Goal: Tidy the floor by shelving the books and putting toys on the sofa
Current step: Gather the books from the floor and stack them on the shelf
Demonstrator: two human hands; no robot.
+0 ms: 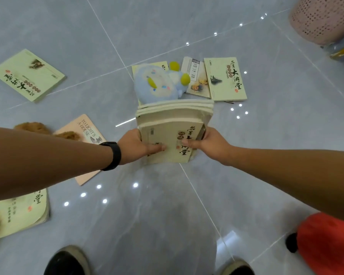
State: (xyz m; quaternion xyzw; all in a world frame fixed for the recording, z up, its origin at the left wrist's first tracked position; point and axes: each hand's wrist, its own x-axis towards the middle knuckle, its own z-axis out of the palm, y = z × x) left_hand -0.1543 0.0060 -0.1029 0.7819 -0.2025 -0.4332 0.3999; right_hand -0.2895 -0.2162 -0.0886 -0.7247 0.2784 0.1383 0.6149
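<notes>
1. Several books make up the stack of books (172,133), clamped between the left hand (136,146) and the right hand (209,144), each thumb laid across the top cover and the other fingers hidden at the sides. The hands stand apart by the stack's width, with it directly between them above the floor (167,205).
2. Risk: the lower books fan out at the far edge; if the squeeze loosens, I judge they could slide free and fall.
3. Risk: the blue plush toy (159,84) sits just beyond the stack; a dropped book would land on it or on the books under it.
4. Left to gather, relative to the stack: the green book (28,75) far to its left, the pink book (87,133) just left, and the red toy (326,243) well to its near right.
</notes>
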